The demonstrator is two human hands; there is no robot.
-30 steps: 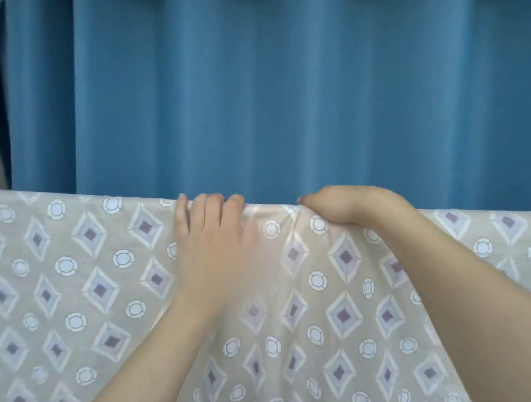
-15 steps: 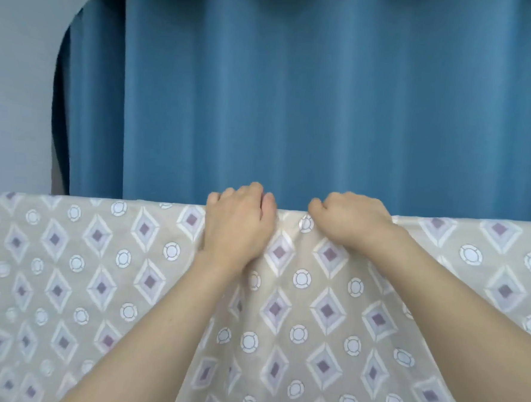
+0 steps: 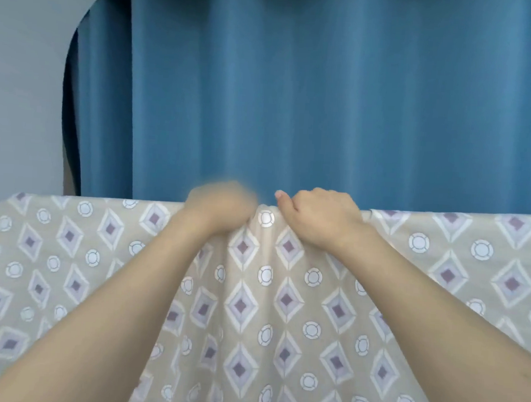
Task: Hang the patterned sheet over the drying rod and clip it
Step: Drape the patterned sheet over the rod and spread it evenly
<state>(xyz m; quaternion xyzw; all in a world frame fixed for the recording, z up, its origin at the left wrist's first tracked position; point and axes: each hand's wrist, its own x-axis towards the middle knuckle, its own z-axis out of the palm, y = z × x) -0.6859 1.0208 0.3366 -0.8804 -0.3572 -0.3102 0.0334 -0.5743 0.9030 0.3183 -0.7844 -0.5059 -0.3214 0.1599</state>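
In the head view I see the patterned sheet point(image 3: 282, 310) draped over a straight horizontal top edge, hanging down on the near side and filling the lower half; the rod itself is hidden under the cloth; my right hand point(image 3: 322, 221) sits on that top edge, fingers curled over the fabric and gripping it, thumb pointing left; my left hand point(image 3: 220, 207) is just beside it on the edge, but blurred, so I cannot tell how its fingers lie; behind hangs a blue curtain point(image 3: 326, 95), with a grey wall point(image 3: 20, 77) at the far left.
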